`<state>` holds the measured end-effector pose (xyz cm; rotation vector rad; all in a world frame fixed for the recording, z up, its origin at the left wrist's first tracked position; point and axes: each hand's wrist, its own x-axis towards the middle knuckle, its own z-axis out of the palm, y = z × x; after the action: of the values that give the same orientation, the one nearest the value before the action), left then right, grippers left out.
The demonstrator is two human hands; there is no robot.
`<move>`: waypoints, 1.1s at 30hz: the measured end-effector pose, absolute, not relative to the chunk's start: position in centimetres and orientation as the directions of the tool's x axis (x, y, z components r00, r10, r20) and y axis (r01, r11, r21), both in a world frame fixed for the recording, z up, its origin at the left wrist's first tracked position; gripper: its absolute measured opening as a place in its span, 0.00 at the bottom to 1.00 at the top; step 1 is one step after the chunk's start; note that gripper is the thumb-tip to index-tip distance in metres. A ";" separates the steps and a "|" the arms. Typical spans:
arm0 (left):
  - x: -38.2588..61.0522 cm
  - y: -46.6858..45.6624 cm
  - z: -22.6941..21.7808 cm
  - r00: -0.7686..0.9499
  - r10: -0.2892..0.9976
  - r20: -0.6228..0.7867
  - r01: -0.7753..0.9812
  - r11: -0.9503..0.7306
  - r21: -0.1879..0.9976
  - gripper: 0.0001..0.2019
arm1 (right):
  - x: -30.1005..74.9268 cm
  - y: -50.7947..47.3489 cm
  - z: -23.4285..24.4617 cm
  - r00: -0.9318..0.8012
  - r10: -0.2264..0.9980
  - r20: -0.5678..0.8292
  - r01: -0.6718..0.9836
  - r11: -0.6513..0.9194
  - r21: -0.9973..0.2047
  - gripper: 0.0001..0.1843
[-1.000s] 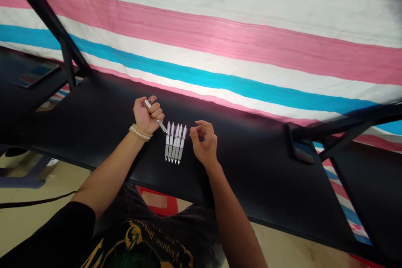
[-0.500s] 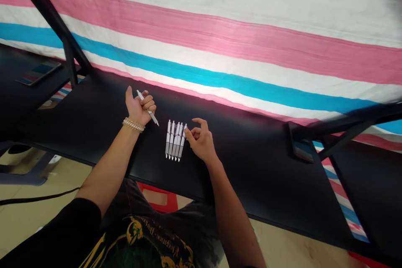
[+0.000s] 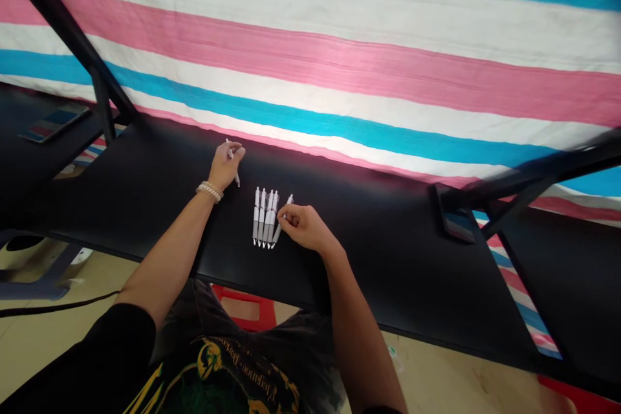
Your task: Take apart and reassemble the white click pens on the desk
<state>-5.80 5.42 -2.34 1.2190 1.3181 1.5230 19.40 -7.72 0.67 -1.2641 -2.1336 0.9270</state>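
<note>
Four white/grey pens (image 3: 262,215) in a row on blk table (image 3: 388,259); fifth pen (image 3: 277,233) slanted beside them, pinched by R hand (image 3: 305,226), fingertips closed. Farther fwd, L hand (image 3: 224,168) curled round sixth pen (image 3: 237,178), prob. gripping; partly hidden.

The pens (image 3: 262,215) are showing white and grey. The counter (image 3: 388,259) is looking black. The far cloth (image 3: 310,58) is showing pink, white and blue stripes.

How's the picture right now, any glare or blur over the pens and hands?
Head view: the striped cloth glows brightest near the middle; head view: the black tabletop is dark, no glare hiding the row of pens; head view: left hand and right hand look fairly clear.
</note>
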 end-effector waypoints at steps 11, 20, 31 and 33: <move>-4.2 3.8 -2.3 0.010 0.888 0.459 0.636 -0.360 0.683 0.12 | 19.7 -7.5 0.7 -0.347 0.937 0.045 0.504 0.227 -0.833 0.03; -0.4 -1.0 0.9 0.319 0.943 0.096 -0.276 -0.004 0.961 0.21 | 18.2 -7.3 2.1 -0.317 0.939 0.133 0.171 0.195 -0.966 0.06; 0.6 -0.8 0.9 0.140 0.990 0.017 -0.531 0.061 0.845 0.18 | 17.4 -5.0 0.6 -0.106 0.986 0.131 0.138 0.145 -0.980 0.17; 0.8 -0.8 0.7 0.129 0.992 0.012 -0.515 0.057 0.855 0.18 | 17.5 -4.9 -0.1 -0.040 0.980 0.194 0.230 0.198 -0.953 0.16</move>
<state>0.80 -0.78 0.71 0.8446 0.7264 1.3099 17.51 -4.89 -0.10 -1.2162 -1.4793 0.9517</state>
